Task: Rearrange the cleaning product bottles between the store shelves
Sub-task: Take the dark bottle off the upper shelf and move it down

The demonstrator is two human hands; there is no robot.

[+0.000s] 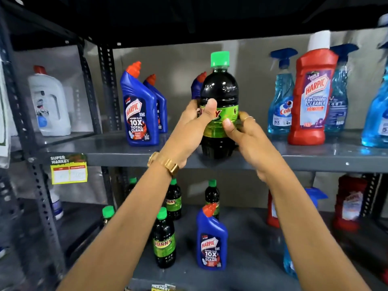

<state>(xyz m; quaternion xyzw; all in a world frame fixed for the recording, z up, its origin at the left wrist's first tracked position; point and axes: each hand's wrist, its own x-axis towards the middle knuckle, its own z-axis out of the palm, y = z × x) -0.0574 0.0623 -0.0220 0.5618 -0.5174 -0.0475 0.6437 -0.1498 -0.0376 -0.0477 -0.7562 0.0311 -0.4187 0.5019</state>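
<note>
A dark bottle with a green cap and green label (219, 91) stands upright at the front edge of the upper grey shelf (105, 153). Both hands hold it around the label: my left hand (195, 127) on its left side, my right hand (246, 133) on its right. Blue Harpic bottles (138, 110) stand to its left on the same shelf, and another blue one peeks out behind it. On the lower shelf (247, 238) stand several more green-capped dark bottles (164, 242) and one blue Harpic bottle (212, 240).
To the right on the upper shelf stand blue spray bottles (280, 97) and a red Harpic bathroom cleaner (312, 97). A white bottle (49, 101) sits in the left bay. Red bottles (346, 202) stand at the lower right. A yellow price tag (69, 171) hangs on the shelf edge.
</note>
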